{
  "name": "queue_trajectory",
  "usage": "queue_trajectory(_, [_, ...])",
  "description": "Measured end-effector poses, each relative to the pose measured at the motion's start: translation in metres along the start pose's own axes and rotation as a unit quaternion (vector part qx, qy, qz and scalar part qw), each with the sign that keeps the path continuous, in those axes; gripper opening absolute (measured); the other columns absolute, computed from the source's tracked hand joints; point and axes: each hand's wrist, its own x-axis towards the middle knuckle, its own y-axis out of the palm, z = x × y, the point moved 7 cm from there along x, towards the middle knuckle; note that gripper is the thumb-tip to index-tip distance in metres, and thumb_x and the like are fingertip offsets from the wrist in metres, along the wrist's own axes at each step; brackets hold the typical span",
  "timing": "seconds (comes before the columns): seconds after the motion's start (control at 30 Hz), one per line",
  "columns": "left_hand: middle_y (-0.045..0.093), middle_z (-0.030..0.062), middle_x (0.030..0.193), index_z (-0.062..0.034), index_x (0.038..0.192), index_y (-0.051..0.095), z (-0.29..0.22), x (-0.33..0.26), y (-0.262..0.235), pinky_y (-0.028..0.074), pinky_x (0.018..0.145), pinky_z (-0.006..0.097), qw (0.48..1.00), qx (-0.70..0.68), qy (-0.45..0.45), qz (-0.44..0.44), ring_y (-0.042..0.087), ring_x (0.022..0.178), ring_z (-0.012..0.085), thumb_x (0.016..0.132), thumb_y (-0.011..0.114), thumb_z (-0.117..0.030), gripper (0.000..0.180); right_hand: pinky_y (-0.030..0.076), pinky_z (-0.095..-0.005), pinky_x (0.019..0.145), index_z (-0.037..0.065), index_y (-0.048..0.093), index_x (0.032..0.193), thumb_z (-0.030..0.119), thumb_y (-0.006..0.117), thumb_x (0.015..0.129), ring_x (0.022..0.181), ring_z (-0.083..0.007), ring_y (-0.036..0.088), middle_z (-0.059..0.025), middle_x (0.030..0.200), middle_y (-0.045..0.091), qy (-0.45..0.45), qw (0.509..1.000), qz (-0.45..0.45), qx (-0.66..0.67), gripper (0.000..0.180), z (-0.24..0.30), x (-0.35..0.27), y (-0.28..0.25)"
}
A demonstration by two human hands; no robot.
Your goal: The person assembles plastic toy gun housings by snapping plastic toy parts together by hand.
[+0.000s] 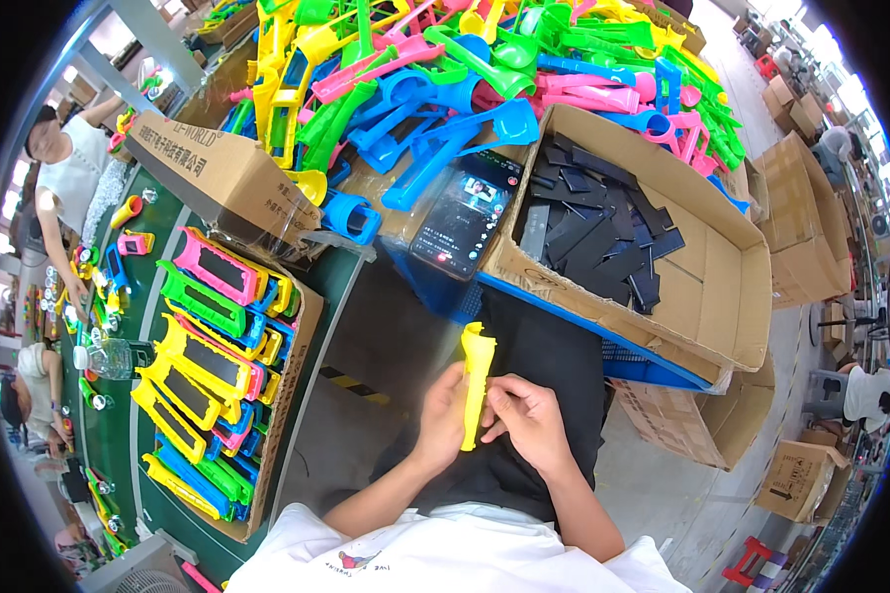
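Above my lap, a long yellow plastic shell [476, 381] stands nearly upright, its wider, flared end on top and its narrow side toward me. My left hand [442, 420] is closed around its left side, with the fingers partly hidden behind it. Against its right edge, about halfway down, my right hand [529, 423] is closed with thumb and fingertips pinched together. Whether a small piece sits between those right fingertips is hidden. To the right, an open cardboard box [707, 287] contains many flat black plates [603, 232].
Loose coloured plastic shells [504, 59] are heaped at the back. A phone [468, 212] lies beside the plate box. At left, a carton [302, 366] of shells with black panels sits on a green conveyor [158, 222], near a clear bottle [114, 359]. Other people work beyond.
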Motion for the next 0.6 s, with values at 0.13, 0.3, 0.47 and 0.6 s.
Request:
queue_trajectory(0.13, [0.062,-0.0010,0.090,-0.0069,0.124,0.056,0.003,0.001,0.001,0.043,0.054,0.021,0.996,-0.086,-0.036,0.003,0.053,0.061,0.0052,0.107,0.058,-0.016,0.020,0.062,-0.0272,0.062,-0.003,0.068,0.122,0.008,0.066,0.101,0.083,-0.0157,0.071,-0.0072,0.099,0.066,-0.021,0.997,-0.006,-0.068,0.024,0.006,-0.003,0.004])
queue_trajectory(0.3, [0.062,-0.0009,0.091,-0.0081,0.118,0.057,0.007,0.003,-0.007,0.050,0.059,0.023,0.996,0.068,0.028,-0.056,0.059,0.071,0.0057,0.108,0.057,-0.016,0.013,0.058,-0.0285,0.061,-0.004,0.065,0.109,0.002,0.064,0.098,0.080,-0.0180,0.070,-0.0103,0.098,0.063,-0.195,0.951,-0.082,-0.227,0.013,0.014,-0.010,0.005])
queue_trajectory(0.47, [0.062,0.0156,0.124,-0.0048,0.125,0.044,0.011,0.001,-0.007,0.062,0.083,0.034,0.996,0.033,-0.073,-0.041,0.070,0.093,0.0192,0.111,0.048,-0.024,0.024,0.049,-0.0262,0.065,-0.002,0.060,0.099,0.002,0.054,0.103,0.074,-0.0088,0.059,-0.0065,0.089,0.065,-0.231,0.898,-0.299,-0.226,0.008,0.049,-0.032,-0.021])
queue_trajectory(0.6, [0.065,0.0092,0.122,-0.0079,0.130,0.048,0.004,0.001,0.006,0.055,0.095,0.032,0.998,0.025,-0.052,0.002,0.067,0.100,0.0132,0.113,0.044,-0.030,0.028,0.044,-0.0199,0.062,-0.002,0.064,0.108,0.010,0.058,0.106,0.072,-0.0016,0.054,0.0016,0.081,0.063,-0.176,0.943,-0.231,-0.164,0.013,0.040,-0.023,-0.016])
